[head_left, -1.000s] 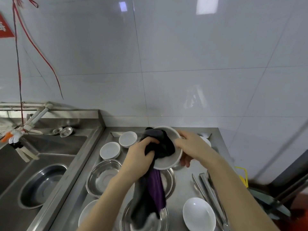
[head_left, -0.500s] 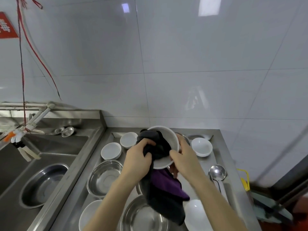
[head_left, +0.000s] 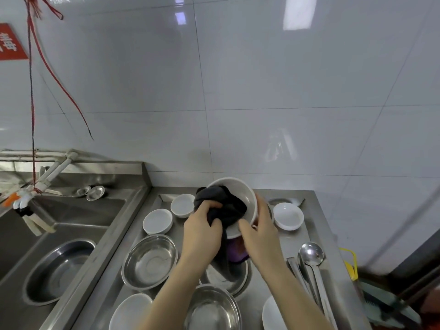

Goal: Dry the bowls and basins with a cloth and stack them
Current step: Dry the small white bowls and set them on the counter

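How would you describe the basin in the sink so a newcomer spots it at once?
Start at the steel sink on the left, under the white tap. The basin lies on its floor, toward the front. Unlike the other steel basins, which sit on the counter to the right, it alone is down inside the sink.

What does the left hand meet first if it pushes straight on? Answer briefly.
Gripping the dark cloth, the left hand points into the tilted white bowl held by the right hand; it would probably meet the bowl's inner wall first.
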A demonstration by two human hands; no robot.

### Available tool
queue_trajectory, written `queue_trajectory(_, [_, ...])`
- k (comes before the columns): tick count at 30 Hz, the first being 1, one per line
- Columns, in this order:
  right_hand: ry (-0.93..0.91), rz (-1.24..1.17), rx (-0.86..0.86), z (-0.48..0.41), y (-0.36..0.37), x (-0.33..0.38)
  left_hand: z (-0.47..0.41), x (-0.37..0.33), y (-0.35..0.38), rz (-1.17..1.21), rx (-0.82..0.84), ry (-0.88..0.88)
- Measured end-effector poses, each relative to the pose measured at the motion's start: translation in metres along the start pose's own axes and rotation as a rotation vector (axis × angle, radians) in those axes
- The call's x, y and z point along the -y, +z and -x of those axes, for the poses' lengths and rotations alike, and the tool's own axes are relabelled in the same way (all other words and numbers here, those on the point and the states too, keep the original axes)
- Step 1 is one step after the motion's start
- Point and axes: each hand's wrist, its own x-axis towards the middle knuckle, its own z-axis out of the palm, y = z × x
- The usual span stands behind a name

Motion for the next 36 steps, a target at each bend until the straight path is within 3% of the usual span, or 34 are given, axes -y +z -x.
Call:
queue_trajectory(3, [0.061, 0.067, 0.09, -0.016, -0.014, 0.004, -0.007, -0.004, -0.006, -0.053, 0.062, 0.072])
queue_trajectory(7, [0.144, 0.198, 0.388, -0.039, -0.048, 0.024, -0.016, -0.008, -0.015, -0.137, 0.222, 0.185])
queue_trajectory(9, [0.198, 0.203, 0.444, -0.046, -0.056, 0.033, -0.017, -0.009, -0.014, -0.12, 0.247, 0.208])
queue_trajectory(15, [0.13, -0.032, 0.087, -0.013, -0.022, 0.019, -0.01, -0.015, -0.003, 0.062, -0.028, -0.001])
queue_trajectory(19, [0.001, 0.042, -0.024, -0.001, -0.005, 0.004, -0.001, -0.013, 0.001, 0.048, -0.001, -0.005])
queue_trajectory(22, [0.039, 0.068, 0.06, -0.009, -0.017, 0.004, -0.003, -0.007, -0.004, -0.026, 0.056, 0.076])
queue_trajectory(28, [0.197, 0.203, 0.428, -0.035, -0.055, 0.023, -0.013, -0.002, -0.015, -0.157, 0.289, 0.204])
queue_trajectory(33, [0.165, 0.0, 0.165, -0.025, -0.034, 0.014, -0.011, -0.005, -0.006, 0.016, 0.045, 0.062])
queue_trajectory(36, [0.059, -0.052, 0.102, -0.006, -0.011, 0.003, -0.008, -0.005, -0.001, 0.082, -0.009, -0.044])
